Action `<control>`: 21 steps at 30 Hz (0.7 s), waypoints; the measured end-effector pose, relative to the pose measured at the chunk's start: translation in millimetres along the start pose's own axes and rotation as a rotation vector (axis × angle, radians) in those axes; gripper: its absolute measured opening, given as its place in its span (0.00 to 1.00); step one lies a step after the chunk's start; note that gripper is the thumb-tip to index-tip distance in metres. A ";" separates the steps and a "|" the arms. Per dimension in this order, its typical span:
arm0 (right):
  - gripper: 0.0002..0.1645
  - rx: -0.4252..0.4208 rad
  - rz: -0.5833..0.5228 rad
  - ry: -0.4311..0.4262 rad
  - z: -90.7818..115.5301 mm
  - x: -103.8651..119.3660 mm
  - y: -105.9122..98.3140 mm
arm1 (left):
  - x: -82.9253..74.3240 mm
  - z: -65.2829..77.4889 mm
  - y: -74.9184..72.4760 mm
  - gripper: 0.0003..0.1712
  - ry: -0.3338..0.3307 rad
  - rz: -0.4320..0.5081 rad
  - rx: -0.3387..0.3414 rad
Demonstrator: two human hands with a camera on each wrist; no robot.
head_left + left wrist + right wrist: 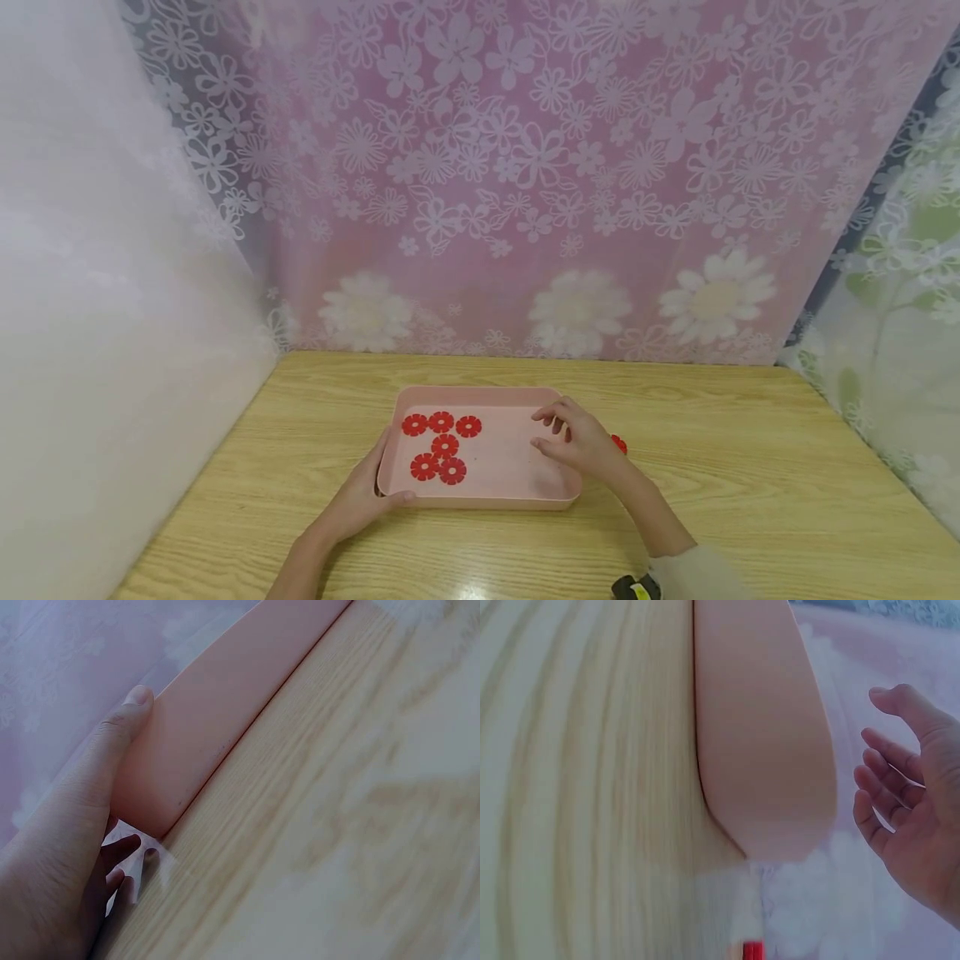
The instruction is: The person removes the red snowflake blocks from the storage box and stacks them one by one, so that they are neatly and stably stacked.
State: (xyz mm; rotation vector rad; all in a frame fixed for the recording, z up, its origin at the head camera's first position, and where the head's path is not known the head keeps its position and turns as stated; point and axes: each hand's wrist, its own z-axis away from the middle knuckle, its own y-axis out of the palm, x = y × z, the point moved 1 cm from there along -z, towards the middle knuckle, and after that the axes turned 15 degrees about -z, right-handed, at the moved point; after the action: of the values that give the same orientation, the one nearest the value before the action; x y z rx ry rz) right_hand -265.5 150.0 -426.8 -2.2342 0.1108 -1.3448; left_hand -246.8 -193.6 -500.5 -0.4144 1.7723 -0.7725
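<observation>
A shallow pink tray (495,502) lies on the table with several red notched plastic discs (445,446) spread over its left half. My left hand (362,500) grips the tray's near left corner. In the left wrist view, its thumb (137,697) lies along the outer wall and the other fingers curl around the end. Over the tray's right side hovers my right hand (576,437), fingers loosely bent and apart, nothing between them. The right wrist view shows that hand (919,780) above the wall's height. Another red disc (619,444), partly hidden behind the right hand, lies right of the tray.
The wooden table (750,467) extends around the tray. A pink flowered curtain (517,183) hangs along its back edge, with a white sheet (112,275) on the left and a flowered sheet (900,333) on the right. A black strapped device (636,587) sits by the right sleeve.
</observation>
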 end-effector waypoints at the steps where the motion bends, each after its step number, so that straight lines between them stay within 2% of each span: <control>1: 0.16 0.017 -0.007 0.012 -2.4 2.0 5.5 | 0.0 0.0 0.1 0.60 0.000 0.003 0.001; 5: 0.16 0.078 0.001 0.041 -10.4 7.2 27.4 | -0.4 -0.1 -0.2 0.60 -0.005 -0.001 0.000; 10: 0.16 0.149 0.004 0.026 -19.8 10.0 53.2 | -0.7 0.0 -0.9 0.60 -0.017 -0.007 0.004; 17: 0.15 0.253 -0.044 0.130 -30.4 12.5 80.7 | -1.8 0.3 -1.4 0.60 -0.004 0.000 0.005; 21: 0.15 0.279 -0.035 0.167 -34.3 7.5 90.8 | -3.0 0.6 -2.1 0.59 0.000 0.010 0.008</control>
State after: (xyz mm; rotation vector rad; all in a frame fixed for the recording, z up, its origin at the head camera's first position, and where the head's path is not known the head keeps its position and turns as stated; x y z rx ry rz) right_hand -273.1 56.1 -451.4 -1.9010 -0.0542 -1.4664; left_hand -245.5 -193.4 -497.1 -0.4003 1.7701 -0.7722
